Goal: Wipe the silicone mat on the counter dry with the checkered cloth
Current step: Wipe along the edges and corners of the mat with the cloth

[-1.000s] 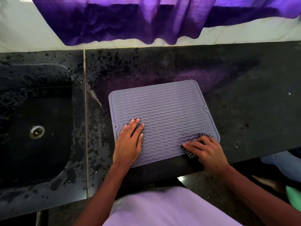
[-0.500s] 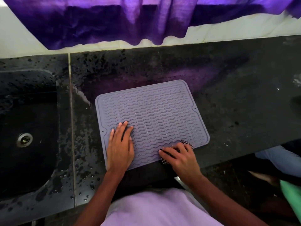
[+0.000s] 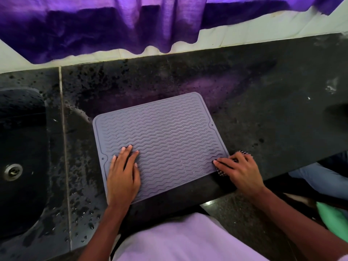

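Logging items from my near edge outward. Lilac shirt (image 3: 180,240): fills the bottom of the head view. My left hand (image 3: 123,176): laid flat, palm down, fingers spread a little, on the near left part of the silicone mat (image 3: 165,134), gripping nothing. My right hand (image 3: 240,171): curled over the bunched checkered cloth (image 3: 222,172), pressing it onto the mat's near right corner; black-and-white checks show under the fingers and past the knuckles. Mat: grey, wavy-ribbed, rounded corners, lying flat and slightly skewed on the dark stone worktop (image 3: 273,129), its near edge close to the worktop's front edge. Worktop: beaded with water drops to the left of the mat and behind it, drier to the right. Sink (image 3: 20,147): dark basin sunk in at far left, metal drain (image 3: 12,172) at its floor, well apart from the mat. Purple curtain (image 3: 113,25): hangs along the pale wall behind the worktop.
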A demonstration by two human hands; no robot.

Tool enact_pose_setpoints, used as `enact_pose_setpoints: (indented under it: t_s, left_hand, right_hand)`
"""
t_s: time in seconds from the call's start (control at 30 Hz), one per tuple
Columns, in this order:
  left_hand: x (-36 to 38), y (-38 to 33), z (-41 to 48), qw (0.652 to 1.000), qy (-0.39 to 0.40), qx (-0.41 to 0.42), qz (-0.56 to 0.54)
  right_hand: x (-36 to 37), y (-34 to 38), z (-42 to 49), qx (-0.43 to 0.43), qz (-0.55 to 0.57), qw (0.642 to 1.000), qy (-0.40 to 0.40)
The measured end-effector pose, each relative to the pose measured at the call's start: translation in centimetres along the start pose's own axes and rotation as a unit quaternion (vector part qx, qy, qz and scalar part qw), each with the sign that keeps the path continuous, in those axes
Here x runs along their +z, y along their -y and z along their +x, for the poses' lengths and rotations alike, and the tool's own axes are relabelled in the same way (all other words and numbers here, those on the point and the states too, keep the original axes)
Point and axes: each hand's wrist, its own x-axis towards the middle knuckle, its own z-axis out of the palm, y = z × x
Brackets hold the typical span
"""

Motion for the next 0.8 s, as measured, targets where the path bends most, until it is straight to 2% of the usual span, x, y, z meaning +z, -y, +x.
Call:
enact_pose_setpoints:
  t_s: [0.2,0.27,0.37,0.4,0.47,0.6,0.7,0.8]
  left_hand:
    - [0.0,-0.2,-0.1,1.000,-0.014,0.002,-0.009]
    - [0.1,-0.4,0.2,0.999,-0.036,-0.018,-0.027]
    - [0.3,-2.4,2.8,0.996,-0.071,-0.001,-0.051]
    - [0.6,-3.8,4.2,0.995,-0.068,0.028,-0.065]
    - [1.6,-7.0,7.4,0.988,-0.046,0.106,-0.102]
    - [6.1,-12.8,12.8,0.963,0.082,0.229,-0.113]
    - [8.7,-14.9,14.5,0.952,0.175,0.243,-0.063]
    - [9.9,-15.1,14.5,0.956,0.180,0.230,-0.035]
  right_hand:
    - [-1.1,-2.9,-0.6,0.083,0.002,0.996,0.014]
    - [-2.0,-3.1,0.2,0.169,0.048,0.984,0.003]
    - [-3.6,-3.4,3.4,0.303,0.151,0.940,-0.033]
    - [-3.7,-4.0,4.8,0.305,0.187,0.933,-0.024]
    - [-2.9,-5.2,7.4,0.248,0.238,0.939,0.025]
    - [-1.0,-6.6,11.2,0.195,0.216,0.952,0.092]
    - [-1.1,-6.1,12.2,0.145,0.169,0.968,0.114]
    - [-1.0,-5.8,11.6,0.124,0.137,0.976,0.114]
